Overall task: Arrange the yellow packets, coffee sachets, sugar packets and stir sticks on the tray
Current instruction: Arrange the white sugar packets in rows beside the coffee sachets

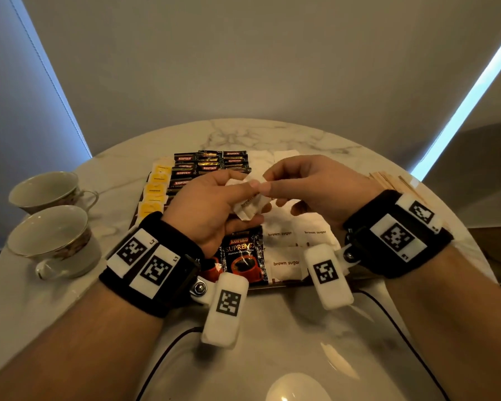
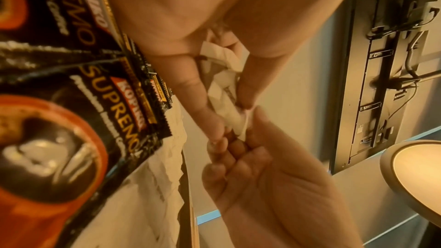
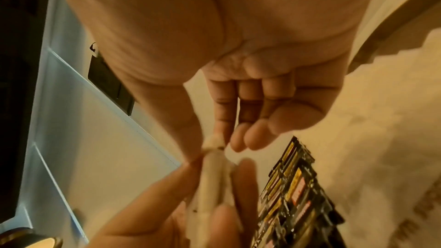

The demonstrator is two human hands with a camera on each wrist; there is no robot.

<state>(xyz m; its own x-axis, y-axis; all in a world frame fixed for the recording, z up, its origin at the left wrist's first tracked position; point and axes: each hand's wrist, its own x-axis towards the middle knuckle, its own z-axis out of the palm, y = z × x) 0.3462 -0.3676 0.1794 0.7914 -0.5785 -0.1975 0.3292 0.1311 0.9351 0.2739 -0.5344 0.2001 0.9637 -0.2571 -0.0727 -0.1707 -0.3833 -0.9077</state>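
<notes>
Both hands meet above the tray [image 1: 275, 285]. Left hand [image 1: 206, 209] grips a small bundle of white sugar packets [image 1: 250, 208], fingers curled round it; right hand [image 1: 310, 186] pinches the bundle's top edge between thumb and forefinger. On the tray lie more brown-sugar packets [image 1: 285, 263] at its right, coffee sachets [image 1: 243, 260] in its middle, yellow packets [image 1: 154, 189] at its left. Stir sticks [image 1: 388, 182] sit right of the tray, two cups [image 1: 52, 241] left of it, on the marble worktop [image 1: 272, 134].

From the head we look down on both hands over the tray [image 1: 272, 285]. Our wrist cameras sit very near the palms, facing along the fingers. All three views share the white packets [image 1: 250, 208] [image 2: 230, 118] [image 3: 211, 182] between the hands.
</notes>
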